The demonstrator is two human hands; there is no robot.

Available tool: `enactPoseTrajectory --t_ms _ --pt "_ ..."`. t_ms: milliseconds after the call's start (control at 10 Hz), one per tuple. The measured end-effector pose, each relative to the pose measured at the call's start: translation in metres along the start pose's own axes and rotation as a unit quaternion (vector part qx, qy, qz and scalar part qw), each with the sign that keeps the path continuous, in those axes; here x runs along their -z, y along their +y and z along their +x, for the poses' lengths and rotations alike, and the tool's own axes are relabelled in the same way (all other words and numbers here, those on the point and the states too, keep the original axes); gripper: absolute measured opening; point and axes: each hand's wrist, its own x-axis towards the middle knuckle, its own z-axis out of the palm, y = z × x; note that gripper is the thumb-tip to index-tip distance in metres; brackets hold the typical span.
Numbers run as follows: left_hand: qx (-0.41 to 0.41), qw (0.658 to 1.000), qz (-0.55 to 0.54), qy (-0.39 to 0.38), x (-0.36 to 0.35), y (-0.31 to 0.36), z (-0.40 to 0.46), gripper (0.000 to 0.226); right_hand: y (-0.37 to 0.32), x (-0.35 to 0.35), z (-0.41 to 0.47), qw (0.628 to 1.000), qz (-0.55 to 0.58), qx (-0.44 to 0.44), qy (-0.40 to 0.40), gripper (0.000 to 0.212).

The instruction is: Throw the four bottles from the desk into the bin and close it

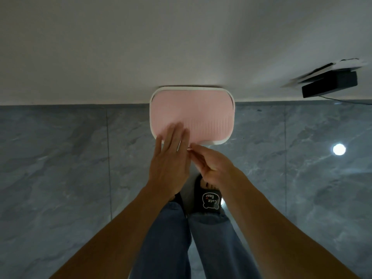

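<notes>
Head view: left hand (171,158) flat on ribbed pink bin lid (201,113).

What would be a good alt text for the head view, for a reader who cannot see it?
Seen from above, a pink bin lid lies shut while the left hand rests flat on its near edge and the right hand pinches at the edge beside it. The bin stands against a white wall on a grey marble floor; no bottles are visible.
</notes>
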Motion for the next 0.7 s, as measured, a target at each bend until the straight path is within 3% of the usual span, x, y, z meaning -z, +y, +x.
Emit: enactPoseTrajectory --t_ms 500,600,700 --pt "-0.021 0.998 0.04 -0.039 -0.011 -0.004 0.009 0.076 0.001 0.005 0.021 0.998 -0.051 0.03 0.009 0.022" --pt "-0.015 0.998 0.035 -0.043 -0.007 -0.002 0.011 0.081 0.004 0.005 0.023 0.986 -0.145 0.086 0.018 0.015" --pt "-0.003 0.998 0.003 -0.058 0.007 0.002 0.007 0.081 0.008 0.01 0.013 0.927 -0.322 0.178 0.078 0.02"
